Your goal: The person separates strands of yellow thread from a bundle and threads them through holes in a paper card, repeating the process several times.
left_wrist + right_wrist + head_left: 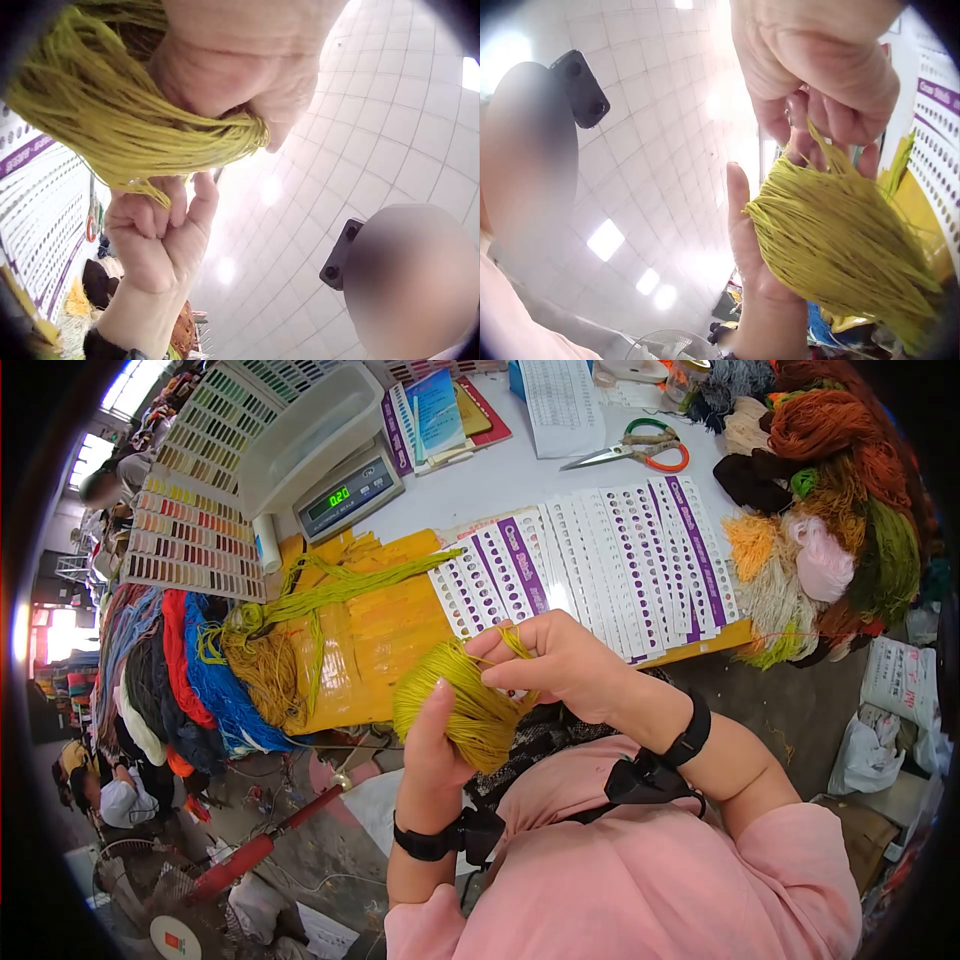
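Note:
A thick bundle of yellow-green embroidery thread (468, 710) is held up in front of the person's chest. The left hand (436, 745) grips it from the left, thumb upright along its side and fingers hidden behind the strands. From the other side the right hand (570, 665) pinches a small loop of the same thread at the bundle's top. In the right wrist view the strands (840, 232) fan out below the right fingers. More yellow-green thread (350, 592) lies stretched across the yellow-taped board on the table.
Punched thread cards (620, 565) cover the table's front. Behind them are orange-handled scissors (640, 448) and a scale (345, 495) bearing a white tray (310, 445). Coloured skeins hang at the left edge; more thread (845, 430) is heaped at right. A fan stands lower left.

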